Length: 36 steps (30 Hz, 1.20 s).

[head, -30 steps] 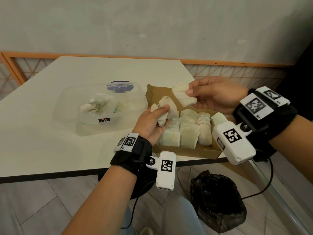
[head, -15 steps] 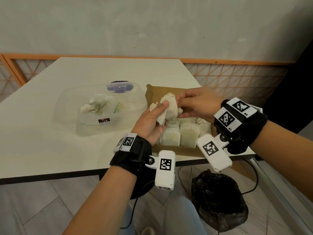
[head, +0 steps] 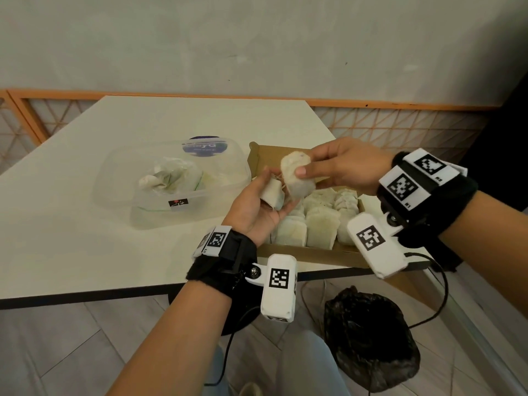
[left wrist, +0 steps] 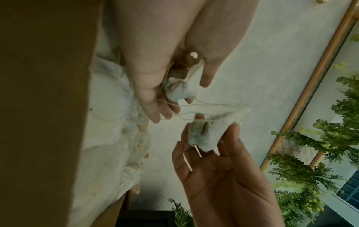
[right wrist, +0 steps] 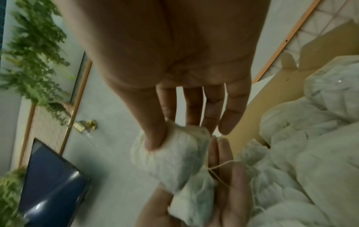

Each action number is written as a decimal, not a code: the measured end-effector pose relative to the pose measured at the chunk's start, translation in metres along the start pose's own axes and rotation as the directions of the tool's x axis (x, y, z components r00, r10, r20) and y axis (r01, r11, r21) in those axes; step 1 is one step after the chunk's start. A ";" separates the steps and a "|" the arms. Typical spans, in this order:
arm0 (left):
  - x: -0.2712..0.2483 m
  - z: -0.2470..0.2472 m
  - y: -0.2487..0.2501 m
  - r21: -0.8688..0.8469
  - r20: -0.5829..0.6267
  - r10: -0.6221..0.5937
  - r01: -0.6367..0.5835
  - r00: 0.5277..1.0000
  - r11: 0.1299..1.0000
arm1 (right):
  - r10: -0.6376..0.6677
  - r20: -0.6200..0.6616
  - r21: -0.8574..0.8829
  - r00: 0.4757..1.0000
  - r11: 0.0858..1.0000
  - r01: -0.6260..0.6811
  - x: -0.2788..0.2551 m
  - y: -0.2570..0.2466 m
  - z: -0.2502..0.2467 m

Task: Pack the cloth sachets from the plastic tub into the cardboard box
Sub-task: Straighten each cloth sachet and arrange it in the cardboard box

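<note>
My left hand (head: 281, 208) is palm up over the near left corner of the cardboard box (head: 300, 251), fingers loosely curled round a cloth sachet (head: 271, 192). Just above it, my right hand (head: 307, 167) pinches a second sachet (head: 295, 175) between thumb and fingers. In the left wrist view thin strings (left wrist: 213, 106) run between the left hand's sachet (left wrist: 180, 90) and the pinched one (left wrist: 205, 132). The right wrist view shows the thumb pressed on the pinched sachet (right wrist: 174, 147). Several sachets (head: 320, 227) stand packed in rows in the box. The clear plastic tub (head: 120, 172), left of the box, holds a few crumpled sachets (head: 163, 180).
Box and tub sit on a white table (head: 85, 224); the box is at its near right corner, by the edge. A black bag (head: 368, 338) lies on the floor below. An orange lattice rail (head: 400, 124) runs along the wall behind.
My right hand came from above the box to the left hand and now lifts one sachet off it. The left hand has turned more palm up.
</note>
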<state>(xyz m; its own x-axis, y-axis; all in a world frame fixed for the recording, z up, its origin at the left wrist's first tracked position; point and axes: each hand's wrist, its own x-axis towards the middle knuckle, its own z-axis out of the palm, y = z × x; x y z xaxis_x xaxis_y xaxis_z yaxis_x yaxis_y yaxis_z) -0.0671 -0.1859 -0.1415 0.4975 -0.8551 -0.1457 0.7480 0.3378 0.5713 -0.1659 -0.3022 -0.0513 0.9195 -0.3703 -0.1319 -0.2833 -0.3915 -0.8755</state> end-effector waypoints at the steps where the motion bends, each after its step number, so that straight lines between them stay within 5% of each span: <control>1: 0.000 0.001 0.000 -0.004 0.016 -0.021 0.021 1.000 1.000 | -0.006 0.056 -0.087 0.998 0.996 0.011 -0.001 -0.001 0.004; 4: -0.001 0.003 0.001 -0.038 0.054 -0.056 0.058 0.997 0.998 | -0.015 0.149 -0.303 0.989 0.951 0.060 0.001 0.001 0.022; 7: -0.003 0.001 0.002 -0.085 0.051 -0.057 0.061 0.997 0.995 | -0.075 0.105 -0.344 0.992 0.933 0.106 0.008 0.007 0.033; 16: -0.002 -0.002 0.000 -0.114 0.028 0.001 0.002 1.000 0.994 | -0.081 -0.119 -0.022 0.990 0.997 0.079 0.005 0.022 0.009; 21: 0.000 -0.002 0.000 0.019 0.017 0.028 -0.028 0.999 0.999 | -0.066 -0.138 0.111 0.988 0.990 0.082 0.002 0.030 0.006; 29: -0.004 -0.002 0.003 -0.137 0.035 0.015 -0.010 0.999 0.991 | -0.063 -0.155 0.304 0.986 0.947 0.108 0.008 0.039 0.004; 36: -0.002 0.001 0.000 0.057 0.095 0.051 -0.057 0.994 0.997 | -0.087 -0.119 0.428 0.989 0.894 0.130 0.013 0.038 0.006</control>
<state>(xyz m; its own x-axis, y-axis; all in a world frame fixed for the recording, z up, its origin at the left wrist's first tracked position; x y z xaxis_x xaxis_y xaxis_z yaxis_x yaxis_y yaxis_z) -0.0687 -0.1844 -0.1401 0.4914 -0.8700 -0.0391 0.6920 0.3628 0.6241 -0.1636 -0.3166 -0.0892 0.9015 -0.4327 0.0009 -0.0172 -0.0377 -0.9991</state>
